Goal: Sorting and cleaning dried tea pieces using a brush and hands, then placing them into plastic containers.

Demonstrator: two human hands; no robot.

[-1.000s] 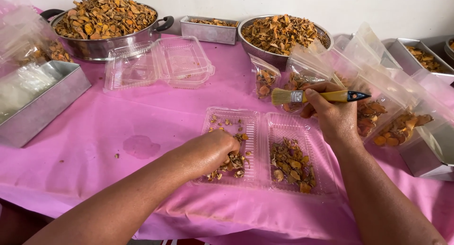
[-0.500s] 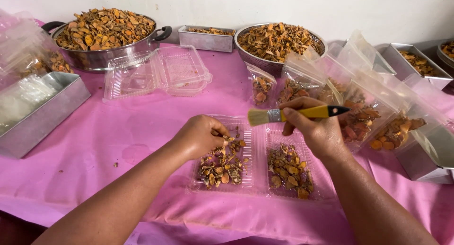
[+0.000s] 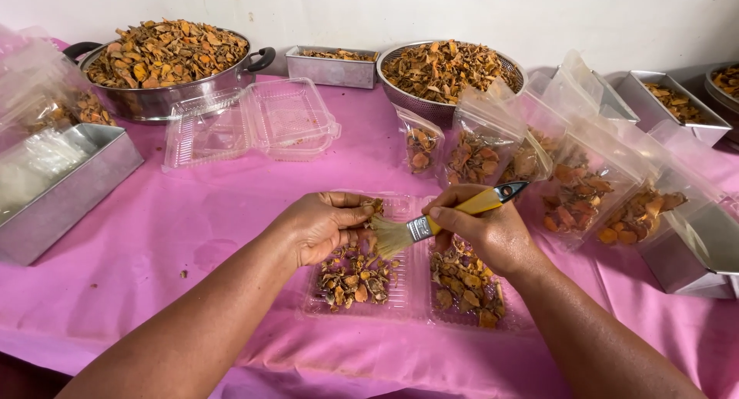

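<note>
Where the pink tablecloth (image 3: pixel 154 245) dips toward the near edge, an open clear plastic clamshell tray (image 3: pixel 408 279) lies flat, both halves partly filled with dried orange-brown root slices (image 3: pixel 354 276) that look curled, rough and dusty. The left hand (image 3: pixel 319 226) hovers over the left half of the tray, palm turned inward, fingers curled and pinching one dried slice (image 3: pixel 372 207) between thumb and fingertips. The right hand (image 3: pixel 481 229) sits over the right half, wrist bent, fingers closed around the yellow handle of a small paintbrush (image 3: pixel 431 223) (metal ferrule, pale bristles, dark tip at the far end of the handle). The brush lies nearly level, its bristles fanned against the pinched slice and the left fingertips.

Farther back on the table stand a large steel pot (image 3: pixel 165 72) heaped with the same slices, a small rectangular metal tin (image 3: pixel 331 66) and a steel colander (image 3: pixel 450 72), also full. An empty clear clamshell (image 3: pixel 250 122) lies open in front of the pot. To the right, several clear plastic pouches (image 3: pixel 539 156) stand upright, each holding slices, beside metal trays (image 3: pixel 677 98). At the far left a rectangular metal tray (image 3: pixel 61 183) holds clear bags.
</note>
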